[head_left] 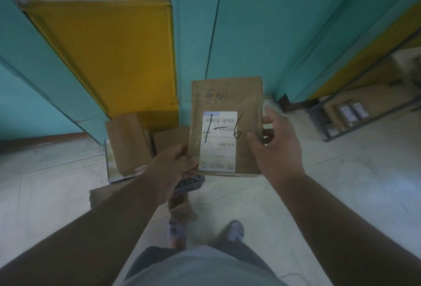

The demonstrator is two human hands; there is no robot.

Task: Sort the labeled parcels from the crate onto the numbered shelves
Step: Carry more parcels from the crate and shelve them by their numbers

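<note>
I hold a flat brown parcel (227, 101) upright in front of me. Its white label carries a handwritten "1-6". My left hand (174, 163) pinches the parcel's lower left corner. My right hand (276, 142) grips its right edge, thumb on the front. Below the parcel, part of a dark crate (189, 184) shows on the floor, mostly hidden by my left arm. Several more brown parcels (128, 142) stand in and around it.
Teal walls with a yellow panel (109, 57) rise straight ahead. A low metal shelf (348, 112) holding labeled boxes stands at the right. Pale tiled floor (341, 183) spreads around my feet, and another brown box (182, 210) lies near my left shoe.
</note>
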